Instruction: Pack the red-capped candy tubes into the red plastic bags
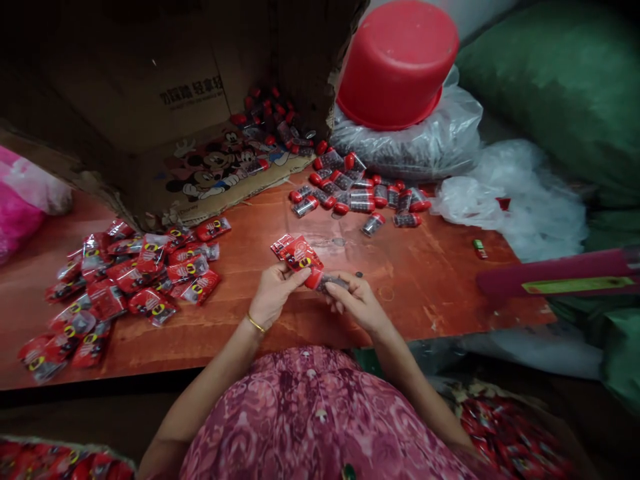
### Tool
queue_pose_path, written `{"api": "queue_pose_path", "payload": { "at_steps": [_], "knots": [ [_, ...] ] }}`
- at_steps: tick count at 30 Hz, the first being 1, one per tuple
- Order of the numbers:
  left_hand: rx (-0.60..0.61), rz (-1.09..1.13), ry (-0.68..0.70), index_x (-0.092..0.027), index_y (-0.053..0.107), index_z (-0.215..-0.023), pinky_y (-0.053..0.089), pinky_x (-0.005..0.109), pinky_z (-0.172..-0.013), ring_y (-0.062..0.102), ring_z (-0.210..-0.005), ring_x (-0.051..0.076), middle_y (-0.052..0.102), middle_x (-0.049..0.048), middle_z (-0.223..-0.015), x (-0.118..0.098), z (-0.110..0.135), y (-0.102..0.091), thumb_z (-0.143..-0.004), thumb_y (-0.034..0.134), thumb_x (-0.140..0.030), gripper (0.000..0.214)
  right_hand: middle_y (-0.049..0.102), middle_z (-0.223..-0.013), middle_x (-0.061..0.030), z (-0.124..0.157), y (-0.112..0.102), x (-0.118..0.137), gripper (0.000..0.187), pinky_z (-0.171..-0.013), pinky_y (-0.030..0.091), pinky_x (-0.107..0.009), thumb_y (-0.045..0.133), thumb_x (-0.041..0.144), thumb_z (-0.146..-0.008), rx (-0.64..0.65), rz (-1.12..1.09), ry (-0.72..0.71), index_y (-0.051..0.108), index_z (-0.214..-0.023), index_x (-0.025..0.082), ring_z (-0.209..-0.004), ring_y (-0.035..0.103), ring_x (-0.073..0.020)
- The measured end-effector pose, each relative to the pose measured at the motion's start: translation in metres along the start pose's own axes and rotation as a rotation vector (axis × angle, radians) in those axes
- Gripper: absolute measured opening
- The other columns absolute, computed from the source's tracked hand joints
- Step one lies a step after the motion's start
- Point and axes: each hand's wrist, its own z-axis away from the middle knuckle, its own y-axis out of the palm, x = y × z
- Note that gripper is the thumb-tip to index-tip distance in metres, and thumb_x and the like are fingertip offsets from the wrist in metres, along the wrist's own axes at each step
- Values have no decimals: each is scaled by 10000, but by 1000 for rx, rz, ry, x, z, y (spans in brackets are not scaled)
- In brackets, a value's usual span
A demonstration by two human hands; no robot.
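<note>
Near the front edge of the table, my left hand (274,293) pinches a red printed plastic packet (299,252) between thumb and fingers. My right hand (357,301) is closed around a small clear bottle with a red cap (315,279) and dark contents. The capped end touches the packet's lower edge; whether it is inside the packet is unclear. To the left lies a pile of similar red packets (150,253), with dark contents showing in some. Beyond my hands, several loose red-capped bottles (363,200) lie on their sides.
An open cardboard box (200,127) stands on the red table (425,287), more bottles inside. A red tub (400,60) sits upside down on a full clear bag (410,150). A magenta bar (500,275) juts in from the right. Red packets (515,437) lie below the table.
</note>
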Motion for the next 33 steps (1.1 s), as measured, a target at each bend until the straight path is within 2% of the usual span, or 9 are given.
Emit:
{"api": "queue_pose_path", "payload": {
  "at_steps": [8,13,18,21,23,26,29,31,33],
  "knots": [
    [-86,89,87,-131,673,-738,450,237,-736,595,-660,98,692,17,-742,15,1,6,-477,807,-235,311,489,-544,71,-7,19,-14,289,-367,361,-170,552,470,-765,-165,-151,-124,526,-809,185,-357,382,-32],
    [-71,95,44,-114,666,-698,449,235,-699,580,-629,99,677,18,-702,12,2,7,-501,794,-280,288,460,-528,78,-8,22,-19,299,-352,331,-177,520,490,-789,-64,-98,-135,508,-838,195,-355,368,-41],
    [-101,102,82,-115,660,-655,436,208,-645,559,-600,83,660,0,-654,10,-2,7,-458,813,-273,295,420,-558,81,-11,29,-23,254,-388,366,-185,499,458,-821,-110,-82,-180,495,-864,208,-388,347,-46],
    [-97,110,63,-117,657,-644,426,199,-625,549,-588,77,655,-4,-646,7,-4,6,-457,814,-286,297,412,-563,82,-13,33,-24,259,-383,368,-191,461,469,-837,-71,-106,-154,471,-883,215,-387,330,-54],
    [-79,99,49,-112,662,-643,427,204,-625,546,-581,80,650,3,-630,6,-5,6,-496,793,-343,304,455,-613,61,-14,32,-23,259,-449,408,-202,462,459,-838,-68,-30,-204,480,-904,210,-456,399,-67],
    [-68,67,83,-107,675,-670,439,217,-659,562,-605,95,653,14,-625,7,-6,6,-531,764,-403,339,521,-746,16,-14,31,-20,256,-603,450,-227,503,437,-820,-141,100,-315,502,-921,202,-643,491,-96],
    [-65,2,123,-115,657,-663,447,214,-618,572,-588,101,656,13,-626,10,-5,7,-520,773,-386,329,452,-642,52,-14,33,-17,256,-492,431,-211,490,461,-819,-80,-24,-226,473,-897,219,-501,411,-76],
    [-2,-48,73,-119,636,-676,429,215,-495,553,-483,104,629,8,-555,11,-3,7,-556,746,-413,337,386,-586,78,-13,37,-17,265,-406,397,-196,485,485,-813,-26,-168,-132,449,-875,229,-410,321,-59],
    [72,-77,-4,-121,619,-701,362,214,-372,502,-364,110,569,-8,-454,9,0,6,-616,690,-462,358,397,-600,79,-12,41,-19,292,-404,408,-197,493,509,-799,-20,-265,-85,439,-878,233,-401,328,-53]
  ]
}}
